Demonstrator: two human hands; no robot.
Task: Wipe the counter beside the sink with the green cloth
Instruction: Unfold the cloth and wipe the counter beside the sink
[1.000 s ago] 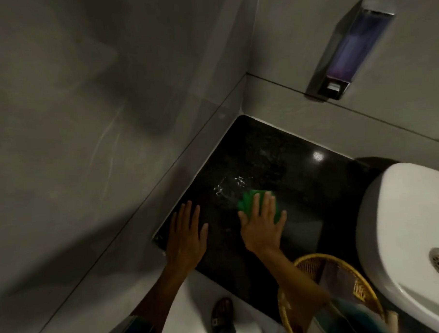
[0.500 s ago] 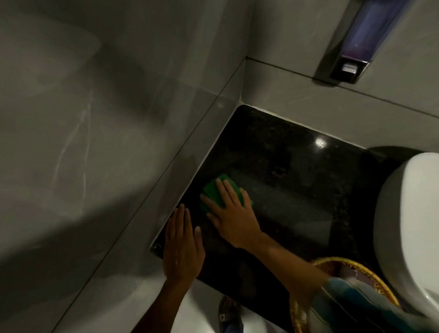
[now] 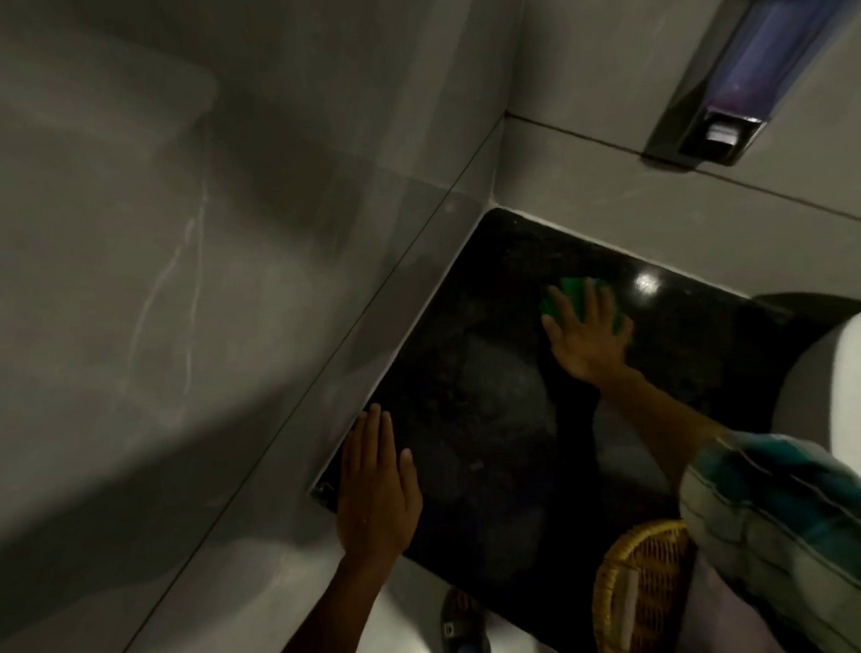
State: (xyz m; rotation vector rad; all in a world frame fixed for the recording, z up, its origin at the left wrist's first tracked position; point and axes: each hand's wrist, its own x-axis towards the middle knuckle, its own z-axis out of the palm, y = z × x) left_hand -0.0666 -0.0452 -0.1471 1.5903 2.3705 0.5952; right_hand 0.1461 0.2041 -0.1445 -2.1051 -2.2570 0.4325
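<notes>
The black polished counter fills the corner between two grey walls. My right hand lies flat on the green cloth, pressing it onto the counter toward the back wall; only the cloth's far edge shows beyond my fingers. My left hand rests flat on the counter's front left corner, fingers together, holding nothing. The white sink sits at the right edge of the counter.
A wall-mounted soap dispenser hangs above the counter at the upper right. A woven yellow basket stands at the counter's front edge under my right sleeve. My sandalled foot shows on the floor below.
My right hand slid the green cloth from the left wall side across to the back of the counter, farther from me. My left hand stayed on the front corner.
</notes>
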